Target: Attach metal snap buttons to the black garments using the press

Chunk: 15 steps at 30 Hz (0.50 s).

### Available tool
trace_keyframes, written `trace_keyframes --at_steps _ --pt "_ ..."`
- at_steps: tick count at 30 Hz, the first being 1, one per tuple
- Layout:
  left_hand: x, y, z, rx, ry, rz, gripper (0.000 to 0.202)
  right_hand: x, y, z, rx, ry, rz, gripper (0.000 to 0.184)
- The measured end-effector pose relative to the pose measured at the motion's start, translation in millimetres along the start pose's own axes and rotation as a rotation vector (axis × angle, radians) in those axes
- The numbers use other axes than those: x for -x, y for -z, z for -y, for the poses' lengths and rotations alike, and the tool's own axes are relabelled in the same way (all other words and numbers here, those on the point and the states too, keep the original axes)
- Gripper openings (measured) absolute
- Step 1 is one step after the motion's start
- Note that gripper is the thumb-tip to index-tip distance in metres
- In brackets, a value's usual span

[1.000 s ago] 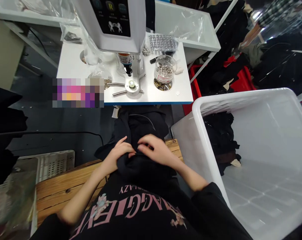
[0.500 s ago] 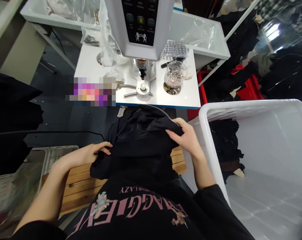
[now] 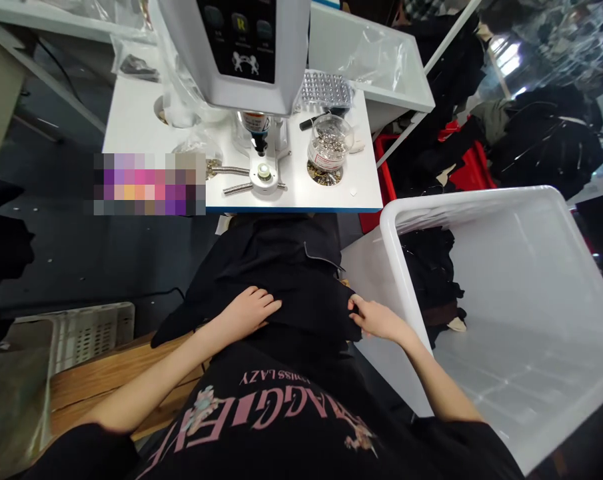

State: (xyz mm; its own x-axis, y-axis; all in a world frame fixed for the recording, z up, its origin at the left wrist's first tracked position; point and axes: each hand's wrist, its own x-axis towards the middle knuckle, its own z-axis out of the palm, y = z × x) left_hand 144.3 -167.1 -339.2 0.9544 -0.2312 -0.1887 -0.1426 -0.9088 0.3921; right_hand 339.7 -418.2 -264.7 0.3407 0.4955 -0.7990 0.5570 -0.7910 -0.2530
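Observation:
A black garment [image 3: 281,267] lies spread across my lap, below the front edge of the machine table. A thin grey line like a zip or piping shows near its upper right. My left hand [image 3: 251,310] rests on the middle of the cloth, palm down, fingers lying flat. At the cloth's right edge, my right hand [image 3: 376,319] has thumb and fingers pinched on the fabric. Straight ahead stands a white press machine [image 3: 251,87] with a dark control panel, its lower die [image 3: 264,172] apart from the garment.
On the white table [image 3: 141,143] are a clear tub of metal fasteners [image 3: 331,143], a black marker [image 3: 311,123] and plastic bags. A large white bin [image 3: 501,280] with dark cloth stands close at my right. A crate [image 3: 91,337] and wooden bench [image 3: 106,380] are at left.
The bunched garment now lies flatter over my lap. My left hand has moved right onto the cloth's middle; my right hand has come down along its right edge. The view has shifted right.

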Motion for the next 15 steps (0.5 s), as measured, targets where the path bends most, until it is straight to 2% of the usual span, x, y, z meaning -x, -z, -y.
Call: trace_keyframes --at_steps 1,3,5,7,8,9,10,12,13,15 --pt "2.9 5.8 -5.7 0.025 -0.052 -0.001 0.026 -6.1 -1.7 -11.5 0.056 -0.077 -0.015 0.017" --pt "7.4 23.3 -21.5 0.145 -0.175 -0.013 0.016 -25.8 -2.9 -28.8 0.050 -0.131 -0.156 0.021" --pt "6.1 42.6 -36.8 0.337 -0.305 0.074 0.020 -55.3 -2.9 -36.5 -0.195 -0.030 -0.319 0.036" --pt "-4.2 56.8 -41.7 0.522 -0.365 0.239 0.026 -92.0 -3.7 -35.4 -0.563 0.069 -0.403 0.045" --pt "-12.6 60.4 -37.8 0.578 -0.323 0.267 0.029 -111.4 -4.7 -32.5 -0.727 0.062 -0.406 0.045" --pt "-22.7 61.5 -29.4 0.602 -0.233 0.230 0.032 -130.3 -6.3 -28.7 -0.865 0.010 -0.412 0.044" --pt "-33.5 60.2 -17.0 0.592 -0.107 0.131 0.035 -147.5 -8.3 -24.6 -0.927 -0.027 -0.419 0.046" --pt "-53.3 52.4 15.1 0.494 0.185 -0.139 0.038 -174.5 -13.4 -16.5 -0.988 -0.084 -0.433 0.051" --pt "-60.6 47.1 32.1 0.439 0.285 -0.227 0.040 -183.4 -16.1 -12.9 -0.991 -0.085 -0.438 0.053" --pt "-67.3 36.7 61.3 0.364 0.401 -0.298 0.043 -192.6 -20.7 -6.9 -1.001 -0.053 -0.446 0.052"
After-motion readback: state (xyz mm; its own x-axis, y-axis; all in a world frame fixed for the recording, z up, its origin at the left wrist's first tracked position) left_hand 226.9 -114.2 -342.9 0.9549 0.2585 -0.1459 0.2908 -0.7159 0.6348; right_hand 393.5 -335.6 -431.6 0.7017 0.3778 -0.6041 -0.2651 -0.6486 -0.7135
